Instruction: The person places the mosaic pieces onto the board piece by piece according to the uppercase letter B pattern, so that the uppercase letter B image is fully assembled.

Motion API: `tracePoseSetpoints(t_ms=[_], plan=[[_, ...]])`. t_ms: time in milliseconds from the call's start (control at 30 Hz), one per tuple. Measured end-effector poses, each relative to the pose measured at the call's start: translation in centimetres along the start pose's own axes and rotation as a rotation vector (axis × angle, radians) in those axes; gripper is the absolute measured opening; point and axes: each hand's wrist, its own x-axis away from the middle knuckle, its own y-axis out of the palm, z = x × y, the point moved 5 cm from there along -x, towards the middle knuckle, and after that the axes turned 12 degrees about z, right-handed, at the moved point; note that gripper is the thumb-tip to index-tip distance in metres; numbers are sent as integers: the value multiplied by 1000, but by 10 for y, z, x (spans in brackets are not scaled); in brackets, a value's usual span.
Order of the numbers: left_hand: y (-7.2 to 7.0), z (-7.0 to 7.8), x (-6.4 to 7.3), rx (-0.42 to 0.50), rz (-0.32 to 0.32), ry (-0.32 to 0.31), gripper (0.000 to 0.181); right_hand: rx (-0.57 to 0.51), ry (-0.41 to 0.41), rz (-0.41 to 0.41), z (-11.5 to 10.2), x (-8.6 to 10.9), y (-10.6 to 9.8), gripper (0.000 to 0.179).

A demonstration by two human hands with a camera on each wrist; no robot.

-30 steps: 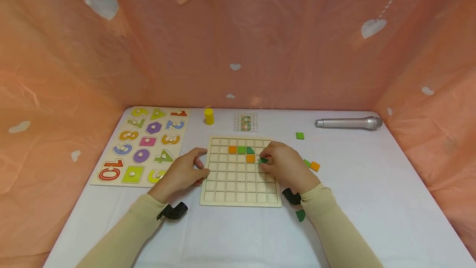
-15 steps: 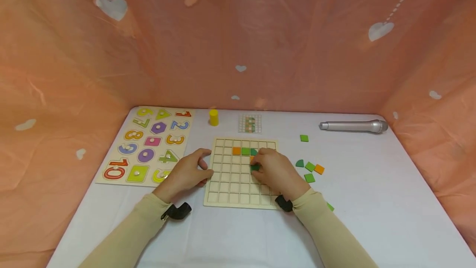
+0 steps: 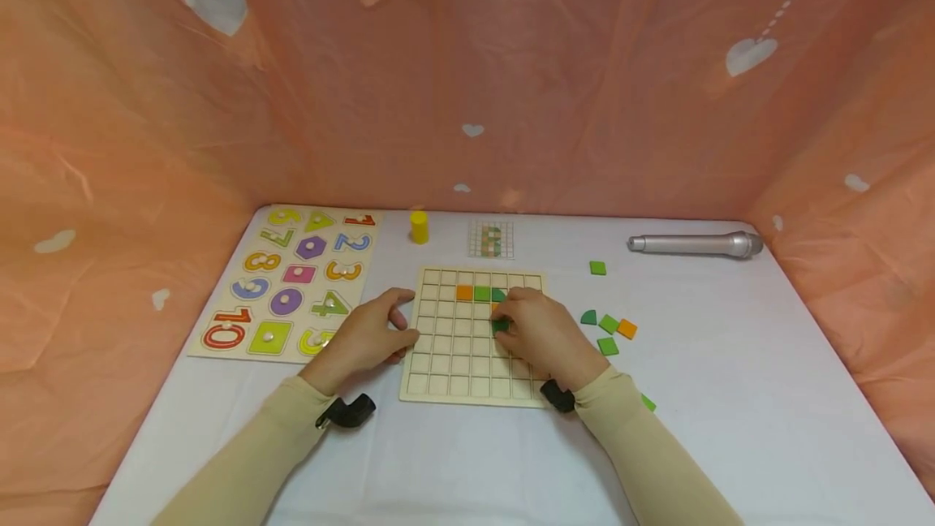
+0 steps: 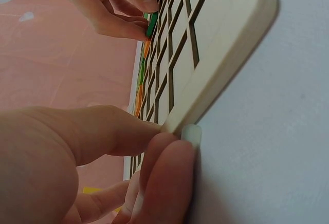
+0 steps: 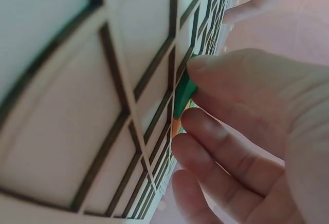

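Observation:
My right hand (image 3: 544, 335) is over the wooden grid board (image 3: 442, 364), pinching a dark green tile (image 5: 184, 93) between thumb and fingers. In the right wrist view the tile is tilted against a cell; its full outline is hidden. Just beyond it lies an orange tile (image 3: 496, 308), partly covered by my fingers. The row behind holds another orange tile (image 3: 464, 293), a light green tile (image 3: 482, 293) and a dark green rounded tile (image 3: 498, 295). My left hand (image 3: 365, 335) holds the board's left edge, thumb against the rim and fingers curled beside it.
Loose tiles lie right of the board: a dark green quarter-circle (image 3: 588, 317), an orange square (image 3: 626, 329) and several light green squares (image 3: 609, 323). Behind the board are a pattern card (image 3: 491, 239) and a yellow cylinder (image 3: 419, 227). A number puzzle (image 3: 285, 282) lies left, a microphone (image 3: 694, 244) far right.
My right hand has moved left with the dark green tile, down to the cell below the orange one, then stayed nearly still. My left hand keeps its place at the board's edge.

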Motion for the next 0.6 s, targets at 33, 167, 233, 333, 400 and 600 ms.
tracePoseSetpoints(t_ms=[33,167,233,333,400,600], plan=[[0,0,0,-1,0,1,67,-2,2,-1,0,0,-1,20],[1,-1,-1,1,0,-4,67,-21,16,4,3,0,-4,19],[1,-2,-1,5,-3,-1,68,-32,32,10,6,0,-6,17],[1,-1,-1,9,-7,-1,68,-46,61,19,12,0,-7,14],[1,0,-1,10,-9,-1,68,-54,83,23,14,-1,-7,14],[0,0,-1,1,-7,-9,68,-54,97,12,13,-2,-5,12]])
